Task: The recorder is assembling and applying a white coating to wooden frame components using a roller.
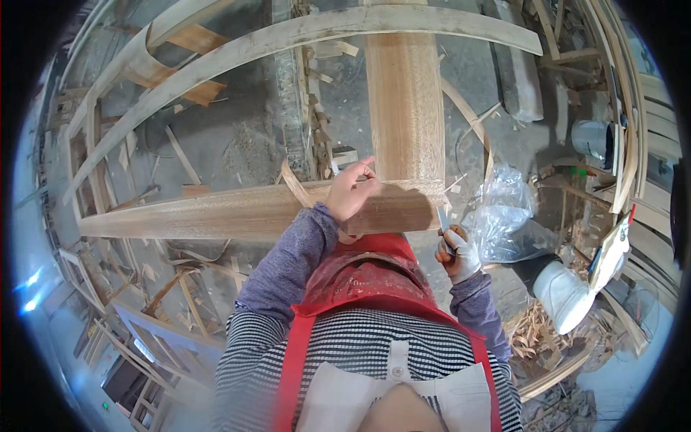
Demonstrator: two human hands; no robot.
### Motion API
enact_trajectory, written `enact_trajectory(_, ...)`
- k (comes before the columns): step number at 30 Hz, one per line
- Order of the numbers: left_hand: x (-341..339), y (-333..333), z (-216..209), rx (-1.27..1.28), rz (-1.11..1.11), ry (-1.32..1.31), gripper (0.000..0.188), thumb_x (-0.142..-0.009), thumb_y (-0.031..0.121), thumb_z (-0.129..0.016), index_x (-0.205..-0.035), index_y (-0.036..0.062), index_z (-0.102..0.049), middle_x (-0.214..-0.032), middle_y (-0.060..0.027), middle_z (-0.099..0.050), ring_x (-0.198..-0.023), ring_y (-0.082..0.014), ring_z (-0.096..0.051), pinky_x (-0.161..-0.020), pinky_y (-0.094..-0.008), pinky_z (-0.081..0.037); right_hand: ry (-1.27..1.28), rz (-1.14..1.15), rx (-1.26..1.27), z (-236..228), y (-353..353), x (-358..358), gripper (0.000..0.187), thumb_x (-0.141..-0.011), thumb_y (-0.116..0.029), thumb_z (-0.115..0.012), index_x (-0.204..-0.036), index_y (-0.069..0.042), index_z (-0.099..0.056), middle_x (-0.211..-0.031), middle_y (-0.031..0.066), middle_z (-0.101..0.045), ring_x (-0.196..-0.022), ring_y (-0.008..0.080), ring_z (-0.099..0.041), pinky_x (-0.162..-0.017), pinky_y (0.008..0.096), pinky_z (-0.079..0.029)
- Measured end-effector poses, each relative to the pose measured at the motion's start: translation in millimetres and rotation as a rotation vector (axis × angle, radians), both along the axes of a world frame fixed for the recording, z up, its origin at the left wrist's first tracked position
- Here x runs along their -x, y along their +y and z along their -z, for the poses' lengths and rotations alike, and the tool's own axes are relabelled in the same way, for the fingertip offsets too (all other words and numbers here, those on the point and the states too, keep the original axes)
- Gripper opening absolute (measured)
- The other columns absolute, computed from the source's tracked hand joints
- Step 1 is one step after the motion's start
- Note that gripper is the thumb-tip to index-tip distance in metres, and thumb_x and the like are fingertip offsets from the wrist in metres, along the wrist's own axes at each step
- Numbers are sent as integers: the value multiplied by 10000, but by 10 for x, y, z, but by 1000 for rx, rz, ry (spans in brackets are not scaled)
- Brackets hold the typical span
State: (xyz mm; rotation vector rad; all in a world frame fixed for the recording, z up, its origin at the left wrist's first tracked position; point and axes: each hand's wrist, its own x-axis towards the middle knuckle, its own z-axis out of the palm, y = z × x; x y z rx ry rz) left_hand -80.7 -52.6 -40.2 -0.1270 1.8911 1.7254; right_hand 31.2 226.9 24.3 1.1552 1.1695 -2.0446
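Across my front lies a long wooden board (252, 212), its right end meeting a second broad board (405, 108) that runs away from me. My bare left hand (351, 193) is over the long board near this junction, fingers partly extended and nothing visible in them. A thin curled wood strip (294, 183) sticks up beside that wrist. My right hand (459, 253), in a worn, stained whitish glove with the fingers exposed, is closed around a knife (443, 218). Its blade points up at the right end of the long board, close to or touching the edge; contact cannot be told.
A long curved wooden strip (302, 36) arches across the far side. Clear plastic wrapping (511, 216) and a white bucket (563, 295) stand at right, above a heap of shavings (540, 330). Another bucket (592, 138) sits farther off. Wood scraps litter the floor.
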Motion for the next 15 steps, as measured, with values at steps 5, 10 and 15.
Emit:
enact_trajectory(5,-58,186,-302,287,23,401,95,-820,119,-591,-861,33,-589,-1317,-173,-554,-1214,-310,-502,-979,-386,-400,41,66,18,147,601,-89,158,-902,-166,-581,-981,-30,-560,-565,-4,-433,-448,111,-409,-470,275,-373)
enact_trajectory(10,-309,840,-540,680,474,824,96,-799,95,-555,-851,30,-602,-1320,-157,-543,-1257,-313,-459,-1024,-442,-359,31,50,8,289,1130,-280,171,-905,-167,-580,-976,-17,-539,-570,-6,-413,-455,113,-397,-471,278,-353)
enact_trajectory(15,-329,1399,-516,773,703,1006,159,-793,115,-524,-861,6,-618,-1387,-130,-477,-1293,-310,-419,-1027,-469,-360,22,69,17,382,1422,-407,168,-895,-157,-585,-978,-10,-581,-568,0,-459,-437,109,-437,-455,271,-416)
